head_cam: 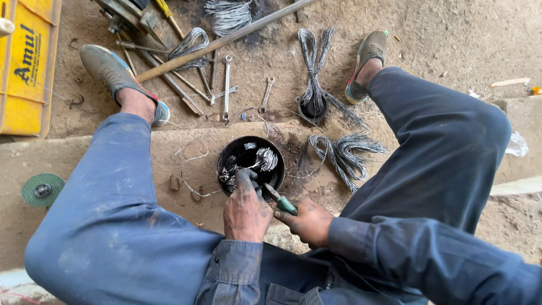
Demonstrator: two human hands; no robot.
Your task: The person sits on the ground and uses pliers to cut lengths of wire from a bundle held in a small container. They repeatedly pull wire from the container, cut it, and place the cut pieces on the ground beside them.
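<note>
Hands sit together at the near rim: left hand half-curled, fingertips over the black round housing, holding nothing I can make out; right hand grips a green-handled screwdriver, shaft angled up-left into it. Housing directly ahead, wire windings inside; left is nearer.

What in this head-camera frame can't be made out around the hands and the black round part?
- Head view: tip of the green-handled tool is hidden behind the left hand.
- Right hand: its fingers curl under, so the grip is unclear.
- Black round part: the wire coils inside are too small to count.
- Yellow crate is cut off by the left edge.
</note>
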